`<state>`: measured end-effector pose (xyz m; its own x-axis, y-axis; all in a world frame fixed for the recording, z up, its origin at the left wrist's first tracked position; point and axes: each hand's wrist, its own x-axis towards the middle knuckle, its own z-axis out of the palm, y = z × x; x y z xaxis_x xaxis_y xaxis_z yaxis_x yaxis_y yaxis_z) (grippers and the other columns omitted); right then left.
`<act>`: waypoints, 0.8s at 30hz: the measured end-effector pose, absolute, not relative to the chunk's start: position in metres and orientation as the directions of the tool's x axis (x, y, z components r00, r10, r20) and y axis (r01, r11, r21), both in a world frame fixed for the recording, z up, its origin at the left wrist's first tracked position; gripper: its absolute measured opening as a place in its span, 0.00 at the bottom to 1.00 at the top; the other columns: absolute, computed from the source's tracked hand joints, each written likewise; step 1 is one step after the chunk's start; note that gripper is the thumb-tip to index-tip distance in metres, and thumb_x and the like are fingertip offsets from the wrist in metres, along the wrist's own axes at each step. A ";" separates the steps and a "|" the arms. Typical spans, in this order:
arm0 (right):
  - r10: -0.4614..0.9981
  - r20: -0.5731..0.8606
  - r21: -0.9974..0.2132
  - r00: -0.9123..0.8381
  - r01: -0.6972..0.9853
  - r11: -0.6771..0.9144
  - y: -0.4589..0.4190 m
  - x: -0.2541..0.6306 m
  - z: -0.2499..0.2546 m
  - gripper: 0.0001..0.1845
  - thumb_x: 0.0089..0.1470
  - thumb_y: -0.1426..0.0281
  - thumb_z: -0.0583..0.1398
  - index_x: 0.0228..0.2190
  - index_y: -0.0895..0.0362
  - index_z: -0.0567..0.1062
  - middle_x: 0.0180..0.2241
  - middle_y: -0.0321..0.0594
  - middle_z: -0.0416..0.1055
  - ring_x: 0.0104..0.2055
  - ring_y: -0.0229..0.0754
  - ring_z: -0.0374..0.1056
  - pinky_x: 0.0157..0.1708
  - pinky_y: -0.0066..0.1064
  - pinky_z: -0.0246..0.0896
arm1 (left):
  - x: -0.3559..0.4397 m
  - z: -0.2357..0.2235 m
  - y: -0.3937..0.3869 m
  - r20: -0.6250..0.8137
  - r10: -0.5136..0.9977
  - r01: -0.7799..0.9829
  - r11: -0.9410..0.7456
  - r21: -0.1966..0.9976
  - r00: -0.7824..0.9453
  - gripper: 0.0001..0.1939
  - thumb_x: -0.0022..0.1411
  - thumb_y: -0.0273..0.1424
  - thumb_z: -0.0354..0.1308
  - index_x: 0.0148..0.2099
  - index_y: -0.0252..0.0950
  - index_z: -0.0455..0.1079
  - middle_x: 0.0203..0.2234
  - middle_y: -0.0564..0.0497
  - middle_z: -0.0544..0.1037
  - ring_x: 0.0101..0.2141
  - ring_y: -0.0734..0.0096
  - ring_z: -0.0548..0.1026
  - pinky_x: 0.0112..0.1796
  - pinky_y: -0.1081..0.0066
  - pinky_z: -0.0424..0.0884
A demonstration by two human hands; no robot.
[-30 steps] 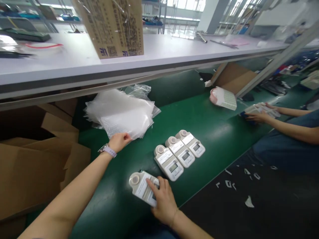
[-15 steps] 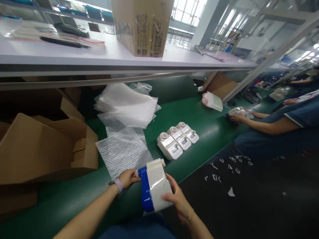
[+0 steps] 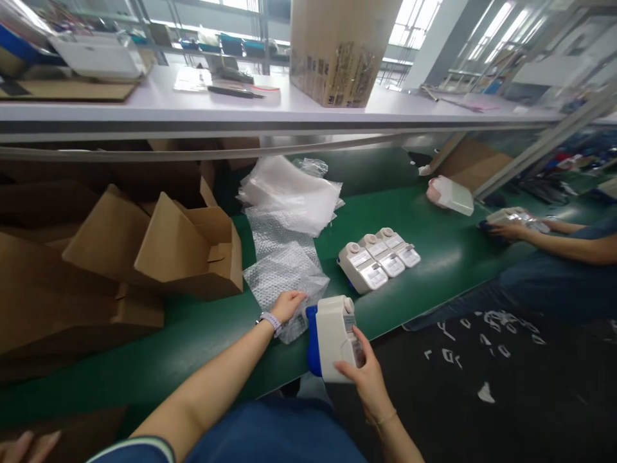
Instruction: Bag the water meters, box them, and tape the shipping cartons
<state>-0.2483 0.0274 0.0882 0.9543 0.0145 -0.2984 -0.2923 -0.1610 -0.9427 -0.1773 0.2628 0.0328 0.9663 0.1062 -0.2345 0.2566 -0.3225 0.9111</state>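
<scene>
My right hand (image 3: 370,373) grips a white-and-blue meter (image 3: 331,344) by its white housing, thumb on one face and fingers round the display side. The meter is tilted, its blue base towards the left and its round knob at the top. Just left of it, my left hand (image 3: 288,305) has its fingers pinched at the edge of a bubble-wrap bag (image 3: 313,283), part of which hangs below the hand. More bubble-wrap bags (image 3: 267,276) lie beneath. Beyond the held meter, a row of three similar meters (image 3: 378,260) rests on the green bench.
Open cardboard boxes (image 3: 193,251) stand on the left. White foam sheets (image 3: 294,196) lie behind the bubble wrap. A shelf (image 3: 270,119) crosses above, carrying a large carton (image 3: 337,58). Another person's hands (image 3: 513,231) hold a meter on the right; someone's fingers (image 3: 33,445) show at lower left.
My left hand has left the meter and moved up to the bubble wrap, where it now pinches a bag. The meter has turned in my right hand, its display side showing more. The view has shifted left.
</scene>
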 end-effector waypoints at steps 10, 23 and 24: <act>0.136 -0.239 -0.932 0.961 -0.188 -0.308 0.048 -0.270 0.093 0.44 0.30 0.70 0.65 0.53 0.54 0.65 0.48 0.45 0.65 0.48 0.53 0.64 0.51 0.43 0.58 | -0.163 0.093 0.260 -0.029 -0.034 0.007 -0.538 0.843 0.999 0.20 0.59 0.41 0.50 0.23 0.33 0.70 0.15 0.56 0.65 0.21 0.76 0.60 0.25 0.73 0.50; 0.123 -0.133 -0.895 0.983 -0.066 -0.441 0.063 -0.272 0.097 0.40 0.36 0.67 0.63 0.54 0.51 0.64 0.48 0.45 0.61 0.53 0.54 0.60 0.54 0.45 0.55 | -0.189 0.127 0.242 0.061 0.010 -0.034 -0.730 0.682 0.998 0.25 0.66 0.38 0.40 0.26 0.34 0.71 0.18 0.50 0.71 0.21 0.73 0.66 0.24 0.73 0.54; 0.144 -0.120 -0.874 0.982 -0.035 -0.484 0.066 -0.271 0.094 0.39 0.37 0.66 0.63 0.54 0.50 0.64 0.47 0.45 0.61 0.53 0.55 0.59 0.54 0.46 0.54 | -0.185 0.136 0.232 0.079 -0.011 -0.060 -0.754 0.654 0.997 0.23 0.66 0.38 0.41 0.28 0.34 0.72 0.20 0.49 0.73 0.22 0.71 0.67 0.24 0.72 0.55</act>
<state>-0.2708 0.0657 0.0939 0.9823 0.1445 -0.1195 -0.0352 -0.4842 -0.8743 -0.1852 0.2316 0.1365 0.9968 -0.0105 0.0786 -0.0596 -0.7541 0.6540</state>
